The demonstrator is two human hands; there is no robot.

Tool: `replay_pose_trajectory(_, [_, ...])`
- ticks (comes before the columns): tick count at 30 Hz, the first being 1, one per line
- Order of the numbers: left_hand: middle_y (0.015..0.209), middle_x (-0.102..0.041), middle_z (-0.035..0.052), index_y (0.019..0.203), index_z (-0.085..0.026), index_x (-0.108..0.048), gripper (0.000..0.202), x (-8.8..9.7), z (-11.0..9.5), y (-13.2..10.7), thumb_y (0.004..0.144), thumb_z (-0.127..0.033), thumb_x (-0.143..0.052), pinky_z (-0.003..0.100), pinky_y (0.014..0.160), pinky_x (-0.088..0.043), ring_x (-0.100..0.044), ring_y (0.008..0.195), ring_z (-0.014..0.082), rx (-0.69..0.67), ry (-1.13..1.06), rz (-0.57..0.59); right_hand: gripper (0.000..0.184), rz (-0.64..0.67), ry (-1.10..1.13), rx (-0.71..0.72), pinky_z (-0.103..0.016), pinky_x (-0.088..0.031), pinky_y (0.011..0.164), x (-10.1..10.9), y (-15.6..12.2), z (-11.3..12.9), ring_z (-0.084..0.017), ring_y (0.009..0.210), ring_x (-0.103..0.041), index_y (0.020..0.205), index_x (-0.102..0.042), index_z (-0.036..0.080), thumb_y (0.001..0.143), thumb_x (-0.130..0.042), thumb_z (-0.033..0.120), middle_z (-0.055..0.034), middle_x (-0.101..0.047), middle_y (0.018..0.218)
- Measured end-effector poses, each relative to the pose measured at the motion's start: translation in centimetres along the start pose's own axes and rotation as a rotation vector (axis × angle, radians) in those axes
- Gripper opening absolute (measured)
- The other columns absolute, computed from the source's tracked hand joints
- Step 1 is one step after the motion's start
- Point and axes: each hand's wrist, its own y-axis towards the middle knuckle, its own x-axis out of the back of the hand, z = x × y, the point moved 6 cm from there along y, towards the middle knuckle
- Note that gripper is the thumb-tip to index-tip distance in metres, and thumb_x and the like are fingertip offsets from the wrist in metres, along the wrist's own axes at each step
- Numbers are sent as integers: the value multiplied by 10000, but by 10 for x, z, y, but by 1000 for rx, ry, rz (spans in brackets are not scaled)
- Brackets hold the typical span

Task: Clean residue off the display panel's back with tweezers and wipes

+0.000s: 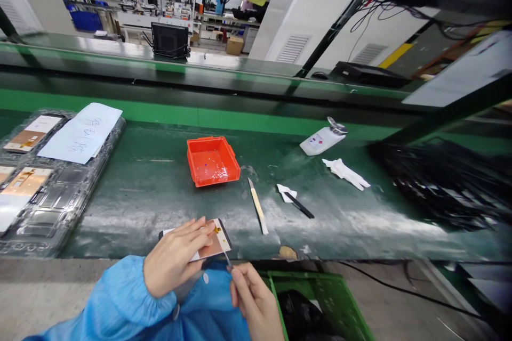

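My left hand (176, 258) grips a flat phone screen panel (216, 242) with a copper-coloured back, holding it at the near edge of the green bench. My right hand (254, 298) is pinched on a thin metal tool, likely tweezers (228, 260), whose tip touches the panel's lower right corner. Both arms wear blue sleeves.
An orange plastic bin (213, 161) stands mid-bench. Beside it lie a wooden-handled scraper (258, 206), a black tool (299, 205) on a white wipe, folded wipes (346, 173) and a white bottle (322, 139). Clear trays (52, 197) of panels sit left, black cables (436, 186) right, a green crate (328, 298) below.
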Motion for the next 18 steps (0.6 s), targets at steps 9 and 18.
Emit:
replay_pose_trajectory(9, [1413, -499, 54, 1170, -209, -506, 285, -2, 2, 0, 888, -170, -515, 396, 1108, -388, -397, 1359, 200, -15, 14, 39, 426, -78, 79, 28, -209, -338, 464, 0, 2, -6, -104, 485, -393, 721, -546, 205, 765, -639, 618, 61, -429, 533])
replay_pose_trajectory(18, [1399, -512, 80, 1090, -206, -561, 188, 4, 5, 5, 905, -217, -528, 384, 1102, -389, -421, 1344, 193, -33, -46, 51, 427, -23, 120, -45, -209, -345, 470, -3, 4, -8, -105, 503, -369, 774, -567, 202, 799, -591, 628, 57, -400, 583])
